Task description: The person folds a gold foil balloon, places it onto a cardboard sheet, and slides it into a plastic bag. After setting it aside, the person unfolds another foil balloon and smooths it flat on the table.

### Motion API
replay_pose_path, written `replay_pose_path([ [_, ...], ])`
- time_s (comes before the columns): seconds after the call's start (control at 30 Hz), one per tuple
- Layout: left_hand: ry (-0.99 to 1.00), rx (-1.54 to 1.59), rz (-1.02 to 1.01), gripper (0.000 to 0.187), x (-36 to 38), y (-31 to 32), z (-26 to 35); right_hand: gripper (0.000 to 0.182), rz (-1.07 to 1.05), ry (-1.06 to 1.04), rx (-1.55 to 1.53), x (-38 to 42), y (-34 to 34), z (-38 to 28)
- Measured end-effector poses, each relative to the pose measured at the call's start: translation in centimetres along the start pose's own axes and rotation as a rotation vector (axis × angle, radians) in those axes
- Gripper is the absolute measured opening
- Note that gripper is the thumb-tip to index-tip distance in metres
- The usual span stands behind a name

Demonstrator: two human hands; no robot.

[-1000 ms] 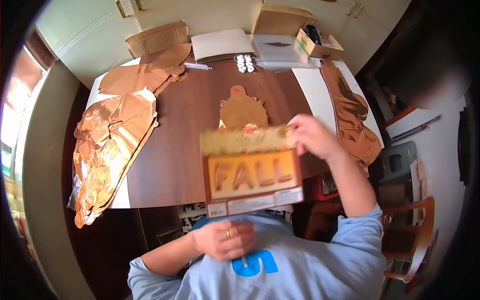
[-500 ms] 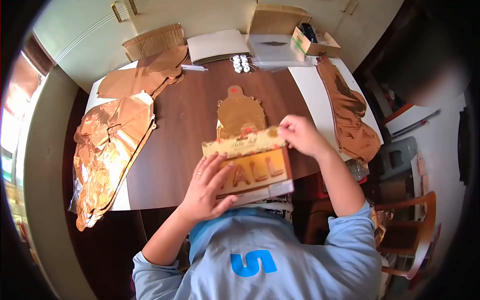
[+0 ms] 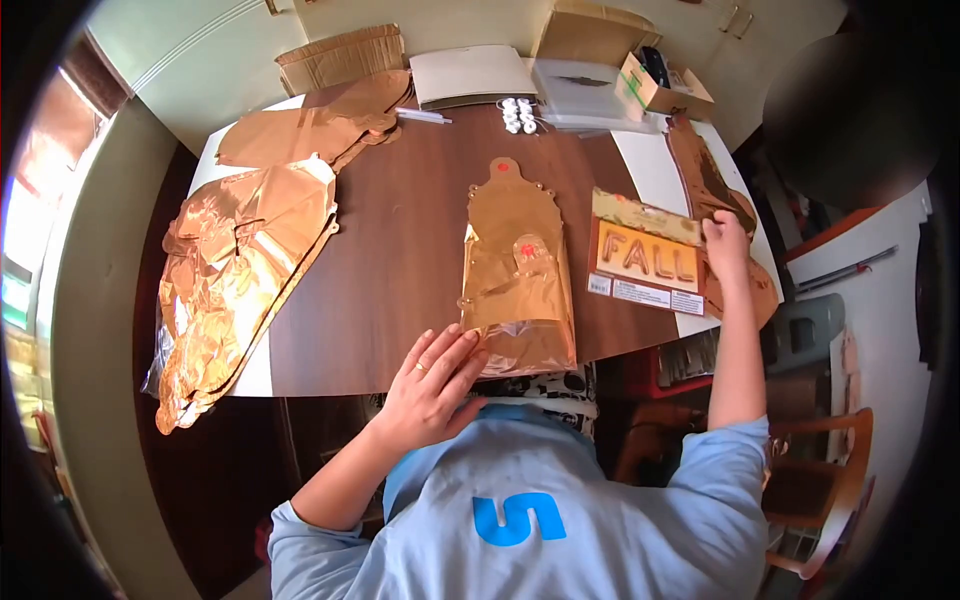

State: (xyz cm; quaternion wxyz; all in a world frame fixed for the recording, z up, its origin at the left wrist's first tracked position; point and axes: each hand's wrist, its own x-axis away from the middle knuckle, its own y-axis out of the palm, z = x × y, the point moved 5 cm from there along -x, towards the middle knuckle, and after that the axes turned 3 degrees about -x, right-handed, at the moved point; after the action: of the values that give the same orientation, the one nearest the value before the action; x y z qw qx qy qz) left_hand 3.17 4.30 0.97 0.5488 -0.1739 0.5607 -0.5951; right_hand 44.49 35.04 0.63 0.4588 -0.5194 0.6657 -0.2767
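A package printed with "FALL" (image 3: 648,255) is pinched at its upper right edge by my right hand (image 3: 728,248), on the right side of the table. My left hand (image 3: 435,385) lies with fingers stretched out at the table's front edge. Its fingertips touch the lower left corner of a folded copper-coloured foil balloon (image 3: 515,240). That folded foil lies lengthwise in front of me, with a rounded tab at its far end and red marks on it. Clear plastic film shows at its near end.
Crumpled copper foil balloons (image 3: 250,260) cover the left side, with flatter foil (image 3: 300,130) behind. More foil (image 3: 700,165) lies at right. At the back are white string bundles (image 3: 518,115), clear sticks (image 3: 424,116), white sheets (image 3: 470,75) and a small box (image 3: 690,98). A wooden chair (image 3: 850,480) stands at right.
My right hand has carried the "FALL" package from in front of me to the right, uncovering the folded foil. My left hand has left the package and now rests by the foil's near corner.
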Motion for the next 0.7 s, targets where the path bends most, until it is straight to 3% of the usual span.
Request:
replay_pose_path([
  [0.03, -0.024, -0.004, 0.001, 0.065, -0.1, -0.2, 0.0, 0.035, 0.013, 0.049, 0.084, 1.5, -1.5, -3.8],
  [0.07, -0.044, -0.003, -0.001, 0.065, -0.2, -0.3, 0.0, 0.031, 0.118, -0.134, 0.161, 2.9, -2.0, -5.8],
  [0.13, -0.057, -0.008, 0.021, 0.065, 0.0, -0.4, 0.0, 0.021, -0.004, -0.267, -0.020, 6.9, -2.8, -10.3],
  [0.27, -0.038, -0.015, -0.002, 0.066, -0.1, 0.1, 0.1, 0.024, -0.807, 0.053, -0.786, 17.1, -0.3, -14.9],
  [0.33, -0.045, -0.007, -0.020, 0.066, 0.0, 0.3, 0.1, 0.025, -0.959, 0.155, -0.858, 19.5, 1.0, -15.9],
  [0.4, -0.063, 0.018, -0.031, 0.067, -0.4, 0.5, -0.2, 0.032, -0.991, 0.196, -0.830, 20.2, 1.7, -16.2],
  [0.7, -0.065, -0.032, -0.009, 0.066, -0.4, 0.7, -0.2, 0.033, -1.097, 0.317, -0.924, 19.3, 3.4, -17.1],
])
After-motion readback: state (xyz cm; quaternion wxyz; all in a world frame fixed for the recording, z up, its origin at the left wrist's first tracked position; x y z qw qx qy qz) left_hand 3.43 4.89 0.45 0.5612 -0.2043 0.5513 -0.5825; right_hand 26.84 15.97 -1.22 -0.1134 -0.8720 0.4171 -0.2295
